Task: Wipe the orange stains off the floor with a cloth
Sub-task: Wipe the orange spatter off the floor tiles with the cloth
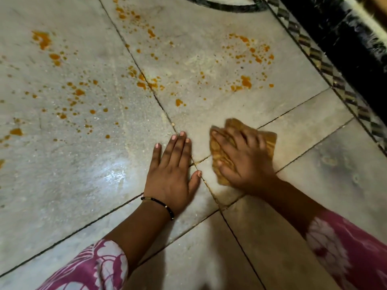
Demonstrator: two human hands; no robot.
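My right hand (240, 158) presses flat on a crumpled orange-brown cloth (269, 141) on the pale marble floor (209, 65); the hand is blurred. My left hand (173, 170) rests flat on the floor just left of it, fingers spread, holding nothing. Orange stains are spattered over the tiles beyond both hands: a cluster (246, 81) ahead of the cloth, drops along the tile joint (144, 83), and many spots to the left (71, 97). Most of the cloth is hidden under my palm.
A dark marbled border with a chequered inlay strip (326, 65) runs along the right side. A curved dark line (219, 6) crosses the top. A bright glare patch (113, 176) lies on the floor left of my left hand.
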